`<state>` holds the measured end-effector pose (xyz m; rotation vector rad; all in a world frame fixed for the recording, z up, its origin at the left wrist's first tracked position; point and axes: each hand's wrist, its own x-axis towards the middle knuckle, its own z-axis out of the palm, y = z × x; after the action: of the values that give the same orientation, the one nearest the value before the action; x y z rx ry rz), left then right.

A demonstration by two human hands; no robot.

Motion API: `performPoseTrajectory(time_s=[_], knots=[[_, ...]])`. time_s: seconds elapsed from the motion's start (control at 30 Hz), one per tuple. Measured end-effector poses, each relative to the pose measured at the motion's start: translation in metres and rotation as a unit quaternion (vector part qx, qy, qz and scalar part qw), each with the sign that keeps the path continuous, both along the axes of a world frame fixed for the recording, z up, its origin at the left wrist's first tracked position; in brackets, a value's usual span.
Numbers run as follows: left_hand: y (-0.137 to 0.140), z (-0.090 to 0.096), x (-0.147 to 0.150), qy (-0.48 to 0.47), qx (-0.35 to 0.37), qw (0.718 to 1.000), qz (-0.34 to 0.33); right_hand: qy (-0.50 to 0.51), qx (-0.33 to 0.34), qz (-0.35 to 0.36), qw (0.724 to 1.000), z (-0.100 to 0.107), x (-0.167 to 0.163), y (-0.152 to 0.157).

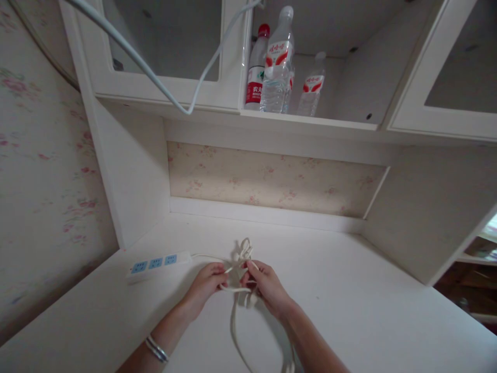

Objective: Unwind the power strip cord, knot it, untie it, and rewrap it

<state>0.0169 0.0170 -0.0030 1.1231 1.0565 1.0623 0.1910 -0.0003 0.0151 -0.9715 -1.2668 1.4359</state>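
A white power strip (158,267) with blue socket faces lies on the left of the white desk. Its cream power cord (245,249) runs right into a tangled bundle at the middle. My left hand (209,282) pinches a stretch of the cord on the bundle's left side. On the right side, my right hand (264,282) has its fingers closed round other strands, thumb on top. Between the two hands a loop of cord spans. More cord hangs down toward the desk's near edge, partly hidden by my right forearm.
Above the desk, an open cabinet shelf (310,118) holds several plastic bottles (277,67). A pale cable (155,80) droops across the cabinet front at upper left. White side panels (134,166) bound the desk left and right.
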Motion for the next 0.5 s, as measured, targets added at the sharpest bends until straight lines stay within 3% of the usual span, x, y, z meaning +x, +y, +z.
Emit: performPoseTrajectory(time_s=[0.1,0.23,0.37,0.5], knots=[[-0.001,0.0,0.001,-0.005,-0.008,1.0,-0.012,0.081,-0.038,0.038,0.995,0.005,0.012,0.001],[-0.006,0.006,0.0,-0.09,0.011,0.995,-0.039,0.142,-0.059,0.043,0.987,0.007,0.02,0.003],[-0.009,0.011,0.0,-0.088,0.027,0.991,-0.095,0.095,-0.035,0.019,0.995,0.003,0.016,0.005],[-0.004,0.003,0.006,-0.018,0.083,0.993,-0.083,0.053,-0.018,0.028,0.998,0.001,0.009,0.001]])
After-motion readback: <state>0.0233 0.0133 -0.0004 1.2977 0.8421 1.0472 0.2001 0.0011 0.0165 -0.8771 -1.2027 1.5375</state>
